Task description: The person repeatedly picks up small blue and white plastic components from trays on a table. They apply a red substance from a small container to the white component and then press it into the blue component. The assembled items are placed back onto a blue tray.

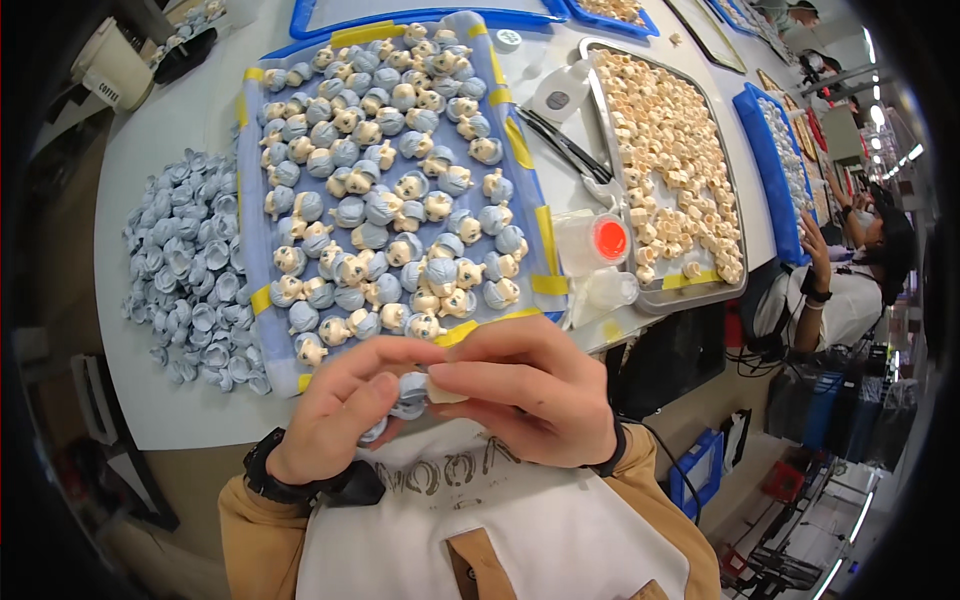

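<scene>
Close in front of my apron, both hands meet. In the curled fingers of my left hand (335,408) are blue-grey hair pieces (410,392) of doll heads; one more shows low in the palm. The bent fingers of my right hand (545,392) pinch a small cream plastic piece (446,393) against the hair piece. How far the two fit together is hidden by my fingers. Just beyond my hands lies a tray lined in blue (528,190), edged with yellow tape. Many small doll heads (380,207) with blue-grey hair lie on it.
Loose blue-grey hair shells (190,270) are heaped at left. A metal tray (690,296) at right holds cream pieces (660,120). Between the trays are black tweezers (565,140), a white bottle (560,95) and a cup with an orange-red top (609,240). Another person's hand (817,250) touches a blue tray (765,170).
</scene>
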Tool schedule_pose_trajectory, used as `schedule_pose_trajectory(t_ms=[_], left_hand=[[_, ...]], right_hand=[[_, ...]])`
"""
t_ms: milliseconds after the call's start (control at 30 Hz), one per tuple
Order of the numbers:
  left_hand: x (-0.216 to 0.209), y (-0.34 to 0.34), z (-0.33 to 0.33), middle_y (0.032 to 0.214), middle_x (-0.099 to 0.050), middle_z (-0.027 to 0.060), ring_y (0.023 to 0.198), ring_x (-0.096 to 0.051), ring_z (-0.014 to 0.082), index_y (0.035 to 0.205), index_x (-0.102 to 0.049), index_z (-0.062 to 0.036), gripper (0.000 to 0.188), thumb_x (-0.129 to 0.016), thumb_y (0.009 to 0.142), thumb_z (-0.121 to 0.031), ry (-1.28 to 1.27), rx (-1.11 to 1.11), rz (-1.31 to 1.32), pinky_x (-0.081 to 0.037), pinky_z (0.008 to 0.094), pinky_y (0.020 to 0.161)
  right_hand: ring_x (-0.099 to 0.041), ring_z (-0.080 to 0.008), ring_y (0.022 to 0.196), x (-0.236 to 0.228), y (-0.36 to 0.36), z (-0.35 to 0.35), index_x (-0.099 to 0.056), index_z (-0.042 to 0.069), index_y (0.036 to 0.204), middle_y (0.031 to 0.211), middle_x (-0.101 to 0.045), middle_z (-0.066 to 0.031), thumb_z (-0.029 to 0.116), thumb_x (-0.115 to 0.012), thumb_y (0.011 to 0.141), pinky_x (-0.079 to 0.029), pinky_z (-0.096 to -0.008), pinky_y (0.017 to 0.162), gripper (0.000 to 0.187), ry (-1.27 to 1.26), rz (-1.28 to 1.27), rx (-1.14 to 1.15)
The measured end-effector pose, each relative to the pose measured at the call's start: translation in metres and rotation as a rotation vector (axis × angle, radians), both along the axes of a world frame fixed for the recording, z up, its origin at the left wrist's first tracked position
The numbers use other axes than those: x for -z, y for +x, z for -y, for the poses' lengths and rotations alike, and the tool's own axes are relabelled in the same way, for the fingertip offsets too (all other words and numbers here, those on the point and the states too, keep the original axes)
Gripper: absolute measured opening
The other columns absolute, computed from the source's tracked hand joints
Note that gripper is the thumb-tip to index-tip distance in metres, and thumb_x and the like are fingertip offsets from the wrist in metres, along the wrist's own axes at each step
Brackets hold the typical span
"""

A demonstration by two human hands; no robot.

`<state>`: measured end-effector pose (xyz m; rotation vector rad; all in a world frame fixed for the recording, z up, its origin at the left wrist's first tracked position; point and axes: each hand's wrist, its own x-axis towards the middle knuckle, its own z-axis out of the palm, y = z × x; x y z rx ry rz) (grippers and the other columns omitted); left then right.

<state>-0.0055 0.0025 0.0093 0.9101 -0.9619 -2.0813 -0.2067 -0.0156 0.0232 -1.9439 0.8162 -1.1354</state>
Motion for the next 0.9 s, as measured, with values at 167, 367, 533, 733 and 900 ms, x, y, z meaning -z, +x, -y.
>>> schedule_pose_trajectory(t_ms=[167, 367, 533, 733, 900], left_hand=[[-0.002, 0.004, 0.003, 0.090, -0.060, 0.0043, 0.064, -0.045, 0.0013, 0.114, -0.051, -0.0005, 0.034, -0.045, 0.094, -0.028, 0.020, 0.110, 0.037, -0.037, 0.0166, 0.055], [0.000, -0.002, 0.000, 0.087, -0.061, 0.0087, 0.063, -0.048, 0.0035, 0.112, -0.050, 0.0006, 0.039, -0.050, 0.091, -0.032, -0.013, -0.153, 0.007, -0.038, 0.0171, 0.050], [0.010, 0.005, -0.004, 0.086, -0.060, 0.0168, 0.054, -0.048, 0.0077, 0.111, -0.049, 0.0015, 0.043, -0.049, 0.089, -0.036, -0.067, -0.311, -0.127, -0.039, 0.0185, 0.046], [0.008, 0.006, 0.001, 0.081, -0.058, 0.0180, 0.049, -0.050, 0.0121, 0.110, -0.047, 0.0008, 0.043, -0.039, 0.092, -0.037, 0.120, -0.303, -0.274, -0.036, 0.0204, 0.037], [0.005, 0.005, 0.004, 0.085, -0.056, 0.0183, 0.050, -0.052, 0.0133, 0.111, -0.043, 0.0004, 0.040, -0.041, 0.091, -0.035, 0.176, -0.276, -0.297, -0.036, 0.0203, 0.035]], right_hand=[[-0.061, -0.0198, 0.081, -0.002, 0.000, -0.002, -0.066, 0.003, 0.101, 0.094, -0.056, -0.0121, -0.014, -0.069, 0.061, -0.051, -0.0264, 0.067, 0.044, 0.095, 0.029, -0.038], [-0.059, -0.0196, 0.073, -0.001, -0.004, 0.003, -0.066, 0.000, 0.099, 0.092, -0.056, -0.0122, -0.011, -0.067, 0.061, -0.047, -0.0263, 0.061, 0.039, 0.035, 0.056, -0.092], [-0.058, -0.0182, 0.070, -0.018, -0.042, 0.011, -0.063, 0.000, 0.099, 0.088, -0.058, -0.0117, -0.008, -0.066, 0.058, -0.047, -0.0265, 0.061, 0.042, -0.192, -0.038, 0.154], [-0.057, -0.0150, 0.067, -0.041, -0.094, 0.043, -0.063, 0.000, 0.090, 0.084, -0.059, -0.0080, -0.005, -0.064, 0.064, -0.046, -0.0257, 0.060, 0.026, -0.041, -0.501, 0.436], [-0.057, -0.0221, 0.072, -0.040, -0.093, 0.056, -0.063, 0.002, 0.089, 0.083, -0.058, -0.0087, -0.002, -0.065, 0.067, -0.046, -0.0307, 0.064, 0.022, -0.111, -0.728, 0.324]])
